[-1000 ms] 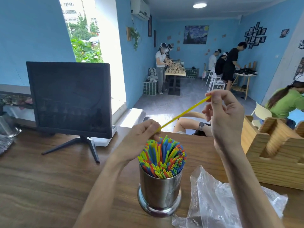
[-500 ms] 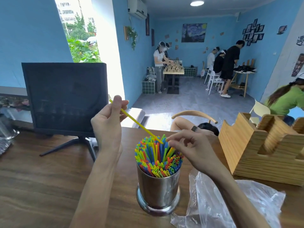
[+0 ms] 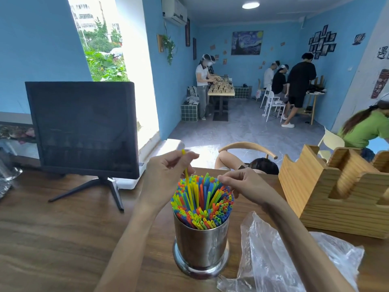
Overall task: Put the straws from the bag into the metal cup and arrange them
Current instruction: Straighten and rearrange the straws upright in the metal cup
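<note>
I keep left hand (image 3: pixel 168 178) pinching yellow straw (image 3: pixel 186 171) upright, feed into metal cup (image 3: pixel 201 245); right hand (image 3: pixel 242 182) fingers curled at straws (image 3: pixel 202 203), grip unclear

Wall sign (image 3: pixel 382 54) perhaps reads "遇".

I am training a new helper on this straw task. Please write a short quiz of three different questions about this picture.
1. True or false: the left hand holds a yellow straw almost upright over the cup.
2. Where is the bag? A) inside the cup B) on the table right of the cup C) on the monitor
3. Fill in: the right hand is at the tops of the ___ in the cup.

Key: 1 true; 2 B; 3 straws.
</note>
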Demonstrator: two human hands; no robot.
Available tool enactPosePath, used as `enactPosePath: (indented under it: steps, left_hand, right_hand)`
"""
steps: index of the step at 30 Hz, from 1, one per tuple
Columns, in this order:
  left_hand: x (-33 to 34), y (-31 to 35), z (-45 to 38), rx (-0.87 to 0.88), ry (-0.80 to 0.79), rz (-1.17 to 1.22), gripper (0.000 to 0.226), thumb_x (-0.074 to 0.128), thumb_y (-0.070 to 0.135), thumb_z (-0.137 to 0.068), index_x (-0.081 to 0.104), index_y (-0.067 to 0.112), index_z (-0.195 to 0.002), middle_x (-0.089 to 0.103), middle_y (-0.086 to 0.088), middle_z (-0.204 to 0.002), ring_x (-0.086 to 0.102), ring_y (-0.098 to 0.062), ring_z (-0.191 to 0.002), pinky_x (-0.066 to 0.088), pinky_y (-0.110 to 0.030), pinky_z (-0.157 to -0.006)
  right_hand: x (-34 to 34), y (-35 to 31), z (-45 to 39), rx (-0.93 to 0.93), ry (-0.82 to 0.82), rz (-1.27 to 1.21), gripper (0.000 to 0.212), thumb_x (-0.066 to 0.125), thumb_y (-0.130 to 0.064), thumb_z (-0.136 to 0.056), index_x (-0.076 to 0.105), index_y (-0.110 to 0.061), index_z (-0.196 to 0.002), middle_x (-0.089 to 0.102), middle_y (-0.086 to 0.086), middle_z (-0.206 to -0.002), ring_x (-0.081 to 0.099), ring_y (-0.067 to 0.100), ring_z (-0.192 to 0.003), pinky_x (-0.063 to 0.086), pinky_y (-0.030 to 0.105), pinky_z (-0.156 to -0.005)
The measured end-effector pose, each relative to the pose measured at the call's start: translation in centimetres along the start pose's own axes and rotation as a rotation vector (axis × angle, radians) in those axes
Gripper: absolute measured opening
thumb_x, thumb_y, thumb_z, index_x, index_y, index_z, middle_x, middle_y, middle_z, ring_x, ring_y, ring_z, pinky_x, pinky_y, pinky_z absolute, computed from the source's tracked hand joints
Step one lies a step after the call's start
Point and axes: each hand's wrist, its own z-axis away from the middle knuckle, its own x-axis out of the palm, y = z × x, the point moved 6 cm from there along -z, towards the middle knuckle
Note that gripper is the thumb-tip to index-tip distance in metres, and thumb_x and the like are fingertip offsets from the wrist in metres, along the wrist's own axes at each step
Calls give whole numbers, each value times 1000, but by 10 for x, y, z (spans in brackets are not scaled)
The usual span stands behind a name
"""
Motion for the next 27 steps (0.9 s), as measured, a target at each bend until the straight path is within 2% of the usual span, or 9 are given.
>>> enactPosePath:
  steps: [4, 7, 10, 12, 15, 20, 23, 25, 27]
  left_hand:
    - [9, -6, 3, -25, -66, -4, 28, 61, 50, -82, 79, 29, -89, 72, 7, -67, 63, -4, -63, 53, -26, -68]
    - [12, -15, 6, -66, -113, -64, 31, 66, 50, -85, 82, 24, -89, 74, 6, -72, 67, -7, -69, 52, -24, -67]
    - [16, -20, 7, -76, -201, -130, 30, 68, 49, -89, 81, 22, -87, 75, 0, -77, 72, -19, -77, 57, -47, -76]
    - [17, -19, 9, -86, -238, -145, 31, 66, 53, -87, 81, 26, -90, 77, 3, -81, 73, -15, -79, 58, -49, -79]
    - [17, -19, 9, -92, -266, -161, 27, 66, 52, -88, 81, 30, -93, 77, 8, -84, 73, -12, -82, 59, -47, -81]
    - [16, -18, 10, -93, -281, -174, 29, 64, 55, -86, 81, 33, -93, 77, 13, -84, 73, -6, -82, 61, -38, -79]
    - [15, -18, 11, -85, -278, -174, 29, 63, 56, -85, 81, 34, -94, 77, 16, -85, 72, -3, -83, 61, -32, -78]
    - [14, -18, 11, -79, -276, -170, 33, 62, 58, -84, 81, 33, -94, 76, 17, -86, 71, -1, -83, 60, -27, -76]
    - [15, -17, 11, -72, -280, -184, 25, 64, 54, -86, 80, 37, -95, 75, 22, -86, 69, 4, -83, 56, -17, -70]
  right_hand:
    - [-3, -5, -4, -30, -9, 61, 24, 65, -34, -99, 81, -21, -87, 74, -11, -74, 63, -3, -65, 49, 17, -60]
    - [-5, -9, -7, -50, -14, 115, 23, 67, -32, -97, 81, -16, -90, 71, -9, -71, 61, -4, -61, 48, 18, -59]
    - [-6, -14, -11, -96, -52, 191, 21, 68, -29, -97, 81, -13, -93, 70, 5, -88, 62, -3, -64, 47, 15, -57]
    - [-7, -17, -14, -123, -69, 214, 18, 69, -27, -97, 81, -13, -95, 71, 7, -93, 64, -1, -68, 47, 15, -58]
    - [-5, -20, -16, -125, -109, 244, 14, 70, -27, -96, 80, -19, -101, 76, -2, -87, 66, 0, -71, 47, 13, -57]
    - [-5, -26, -23, -118, -143, 273, 10, 75, -28, -92, 81, -20, -94, 77, 1, -81, 65, 1, -67, 46, 17, -57]
    - [-5, -30, -22, -137, -114, 284, 9, 74, -22, -93, 80, -16, -91, 76, 0, -76, 67, 2, -66, 46, 13, -56]
    - [-6, -32, -22, -156, -64, 305, 8, 72, -20, -94, 79, -18, -91, 76, -1, -77, 69, 7, -69, 49, 17, -58]
    - [-6, -33, -21, -169, -32, 330, 9, 71, -19, -95, 78, -22, -91, 75, -2, -79, 70, 10, -73, 54, 21, -62]
